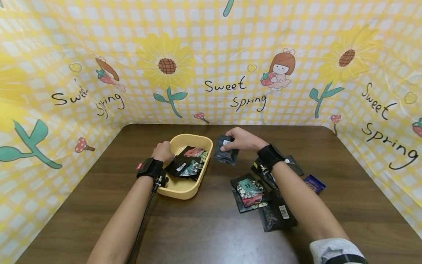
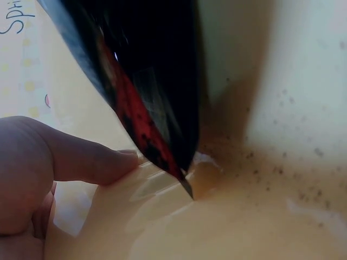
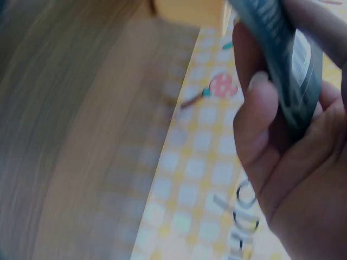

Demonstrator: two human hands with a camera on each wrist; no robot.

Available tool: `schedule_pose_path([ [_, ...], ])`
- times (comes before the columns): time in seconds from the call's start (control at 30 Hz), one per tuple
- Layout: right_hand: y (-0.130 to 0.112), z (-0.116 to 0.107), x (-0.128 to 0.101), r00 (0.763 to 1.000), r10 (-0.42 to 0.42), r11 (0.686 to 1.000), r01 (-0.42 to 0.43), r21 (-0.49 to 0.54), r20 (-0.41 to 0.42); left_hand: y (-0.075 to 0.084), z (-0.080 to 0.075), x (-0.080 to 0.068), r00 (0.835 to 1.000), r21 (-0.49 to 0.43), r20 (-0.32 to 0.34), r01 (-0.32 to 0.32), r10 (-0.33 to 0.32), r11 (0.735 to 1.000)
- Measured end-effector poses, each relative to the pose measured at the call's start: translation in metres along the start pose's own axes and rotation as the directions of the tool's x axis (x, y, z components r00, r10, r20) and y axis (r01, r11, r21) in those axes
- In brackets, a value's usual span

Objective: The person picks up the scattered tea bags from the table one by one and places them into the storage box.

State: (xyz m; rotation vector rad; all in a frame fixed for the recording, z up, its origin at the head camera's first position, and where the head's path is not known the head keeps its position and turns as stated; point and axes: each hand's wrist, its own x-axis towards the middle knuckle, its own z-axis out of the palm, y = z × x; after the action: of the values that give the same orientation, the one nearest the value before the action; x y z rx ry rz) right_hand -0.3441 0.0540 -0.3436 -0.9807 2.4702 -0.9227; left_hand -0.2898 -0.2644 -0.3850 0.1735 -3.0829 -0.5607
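In the head view my left hand grips the left wall of a pale yellow plastic basket. The left wrist view has its thumb pressed against the basket wall, beside a black packet with a red side. Several black packets with floral prints lie inside the basket. Just right of the basket, my right hand pinches a small dark sachet with a white label above the table. Thumb and fingers hold this sachet from both sides in the right wrist view.
Under and beside my right forearm lie more packets: a floral one on a small pile, a black one with a barcode, and a purple one. A yellow checked cloth encloses the wooden table at the back and sides.
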Motion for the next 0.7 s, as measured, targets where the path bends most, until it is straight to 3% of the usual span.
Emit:
schedule_pose_path([
  [0.4, -0.042, 0.028, 0.041, 0.997, -0.073, 0.996, 0.072, 0.048, 0.007, -0.001, -0.001, 0.004, 1.0, 0.002, 0.011, 0.008, -0.008, 1.0],
  [0.7, -0.061, 0.046, 0.053, 0.996, -0.092, 0.995, 0.092, -0.025, 0.002, -0.001, 0.0, 0.002, 1.0, -0.005, 0.014, 0.013, -0.013, 1.0],
])
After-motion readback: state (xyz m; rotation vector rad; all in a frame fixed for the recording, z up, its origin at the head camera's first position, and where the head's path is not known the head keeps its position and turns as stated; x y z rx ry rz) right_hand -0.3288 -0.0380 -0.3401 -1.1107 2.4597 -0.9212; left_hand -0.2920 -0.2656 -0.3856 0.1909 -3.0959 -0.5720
